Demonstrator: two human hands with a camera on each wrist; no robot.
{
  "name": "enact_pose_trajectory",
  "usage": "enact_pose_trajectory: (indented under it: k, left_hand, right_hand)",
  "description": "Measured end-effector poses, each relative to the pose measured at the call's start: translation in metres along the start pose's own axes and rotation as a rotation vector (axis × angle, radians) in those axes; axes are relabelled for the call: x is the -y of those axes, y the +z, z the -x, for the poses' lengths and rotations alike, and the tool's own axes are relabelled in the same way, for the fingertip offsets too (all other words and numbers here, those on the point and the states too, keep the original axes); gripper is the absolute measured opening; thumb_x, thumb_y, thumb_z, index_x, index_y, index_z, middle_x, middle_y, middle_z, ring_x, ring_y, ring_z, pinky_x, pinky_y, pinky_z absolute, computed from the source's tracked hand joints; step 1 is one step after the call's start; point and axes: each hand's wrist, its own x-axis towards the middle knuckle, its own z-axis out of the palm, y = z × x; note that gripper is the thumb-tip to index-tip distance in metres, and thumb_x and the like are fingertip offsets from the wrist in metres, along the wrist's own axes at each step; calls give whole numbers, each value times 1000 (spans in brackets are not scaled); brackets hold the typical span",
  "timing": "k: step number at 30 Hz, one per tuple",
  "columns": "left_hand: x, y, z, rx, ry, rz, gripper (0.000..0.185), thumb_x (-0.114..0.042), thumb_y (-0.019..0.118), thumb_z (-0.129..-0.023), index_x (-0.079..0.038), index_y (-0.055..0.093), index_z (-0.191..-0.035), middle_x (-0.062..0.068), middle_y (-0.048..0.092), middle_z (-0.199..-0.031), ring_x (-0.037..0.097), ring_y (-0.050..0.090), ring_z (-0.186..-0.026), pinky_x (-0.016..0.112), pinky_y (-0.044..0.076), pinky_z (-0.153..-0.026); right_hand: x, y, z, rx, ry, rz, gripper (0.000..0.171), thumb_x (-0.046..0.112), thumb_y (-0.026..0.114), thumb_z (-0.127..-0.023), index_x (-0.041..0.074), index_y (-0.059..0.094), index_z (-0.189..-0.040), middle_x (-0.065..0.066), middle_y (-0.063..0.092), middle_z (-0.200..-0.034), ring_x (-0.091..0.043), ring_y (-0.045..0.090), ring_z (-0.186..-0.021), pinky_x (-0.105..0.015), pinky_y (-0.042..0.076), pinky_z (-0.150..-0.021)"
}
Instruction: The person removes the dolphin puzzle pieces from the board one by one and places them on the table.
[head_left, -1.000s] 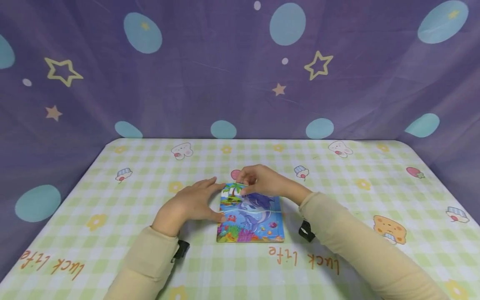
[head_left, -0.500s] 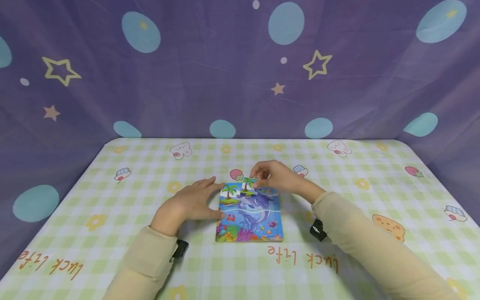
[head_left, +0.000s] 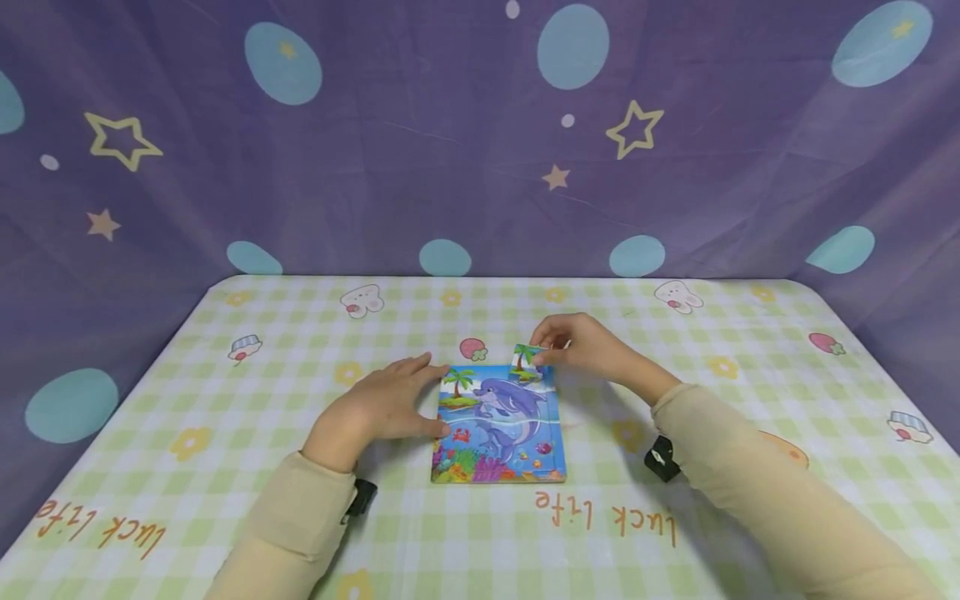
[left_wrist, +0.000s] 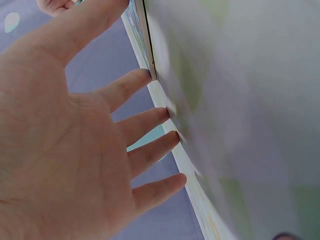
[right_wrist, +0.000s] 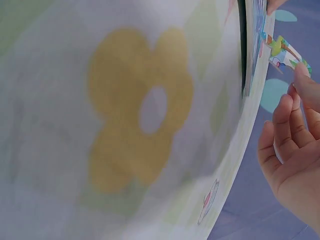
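Observation:
A square dolphin puzzle board [head_left: 501, 446] lies flat on the table, with a palm tree, a crab and coral in its picture. My left hand [head_left: 375, 404] sits at its left side, thumb and index fingertip at the edge. In the left wrist view the fingers [left_wrist: 150, 155] are spread and fairly straight. My right hand [head_left: 585, 346] pinches a small square puzzle piece [head_left: 524, 360] by its right side, between thumb and fingertips. That piece, printed with a palm tree, is tilted up and overlaps the board's top right corner. In the right wrist view the piece [right_wrist: 286, 52] shows beyond the thumb.
The table wears a green-and-white checked cloth [head_left: 300, 325] printed with flowers, cupcakes and lettering. Behind it hangs a purple curtain [head_left: 420, 150] with stars and blue ovals. A black strap device [head_left: 662, 458] sits on the right wrist, another [head_left: 361, 500] on the left.
My right hand has carried the palm-tree piece from the board's top left across to its top right corner, uncovering the picture beneath. My left hand has stayed at the left edge.

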Motion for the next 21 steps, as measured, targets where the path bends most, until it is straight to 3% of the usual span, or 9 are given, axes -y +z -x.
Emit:
enact_pose_trajectory:
  k: [12,19,21]
  left_hand:
    - [0,0,0,-5,-8,10,86,-48,75,-83,-19,38,-154,13,22,-162,37,22,-147,60,23,-115]
    - [0,0,1,-5,-8,12,85,-47,75,-83,-18,38,-154,13,23,-162,37,22,-147,60,23,-115]
    - [-1,0,1,-4,-8,14,85,-47,75,-83,-18,38,-154,13,23,-162,37,22,-147,60,23,-115]
  right_hand:
    - [-18,-20,6,-84,80,-4,11,6,75,-87,3,71,-96,-4,68,-83,-19,61,-80,-34,50,-79]
    - [-28,-29,8,-100,157,1,10,9,73,-90,4,71,-99,-8,68,-87,-20,58,-70,-30,49,-59]
    - [-30,-31,7,-109,166,16,11,9,72,-91,3,72,-100,-9,69,-88,-20,58,-70,-30,49,-59]
